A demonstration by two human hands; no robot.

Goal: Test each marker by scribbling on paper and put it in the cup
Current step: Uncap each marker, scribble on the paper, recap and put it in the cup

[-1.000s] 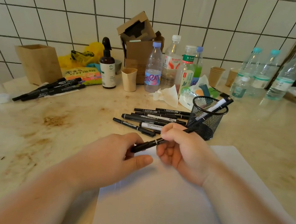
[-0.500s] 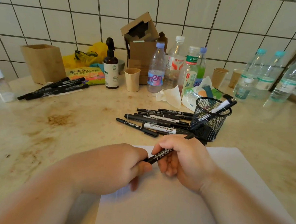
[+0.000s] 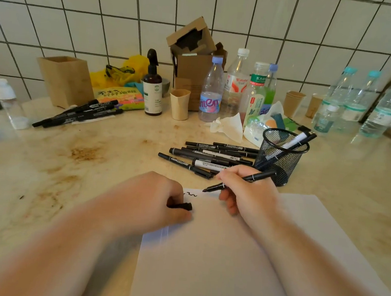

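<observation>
My right hand (image 3: 247, 193) grips an uncapped black marker (image 3: 257, 176), its tip close to the top edge of the white paper (image 3: 228, 254). A short black squiggle (image 3: 190, 194) sits on the paper just left of the tip. My left hand (image 3: 153, 202) rests on the paper's upper left corner and pinches the black cap (image 3: 183, 206). A black mesh cup (image 3: 282, 156) stands behind my right hand with two markers in it. Several black markers (image 3: 210, 155) lie in a pile left of the cup.
Another bunch of black markers (image 3: 79, 114) lies at the back left beside a wooden box (image 3: 65, 81). Bottles (image 3: 211, 91), paper cups (image 3: 179, 104), a brown spray bottle (image 3: 152, 89), a cardboard box (image 3: 191, 55) and tissue (image 3: 228, 127) crowd the tiled back wall.
The cap came off the marker and stays in my left hand. My right hand turned the marker tip down to the paper, and a squiggle has appeared.
</observation>
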